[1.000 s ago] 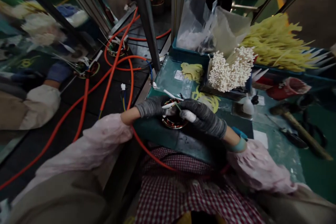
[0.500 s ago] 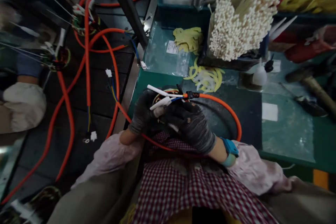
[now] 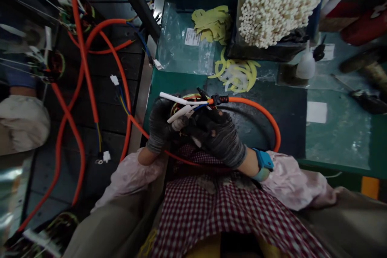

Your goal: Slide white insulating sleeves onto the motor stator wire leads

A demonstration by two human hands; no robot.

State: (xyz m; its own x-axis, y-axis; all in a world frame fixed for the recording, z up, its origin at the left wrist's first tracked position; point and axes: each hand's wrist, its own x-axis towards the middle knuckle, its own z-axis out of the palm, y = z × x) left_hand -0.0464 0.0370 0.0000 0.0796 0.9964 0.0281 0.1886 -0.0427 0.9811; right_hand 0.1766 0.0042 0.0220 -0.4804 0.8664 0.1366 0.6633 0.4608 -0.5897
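From the head view, the gloved left hand (image 3: pixel 159 125) and right hand (image 3: pixel 216 139) both grip a wound stator (image 3: pixel 184 107), held over the near edge of the green bench (image 3: pixel 163 84). Two white sleeves (image 3: pixel 178 98) point left, nearly level; an orange cable (image 3: pixel 256 107) runs right, then curves down.

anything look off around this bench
The orange cables on the dark surface left of the bench look untidy, crossing in loose loops, and a lead with a white connector lies free. The grey glove on the right hand may have pale worn spots, hard to tell. The wound coil in the left hand shows nothing odd.
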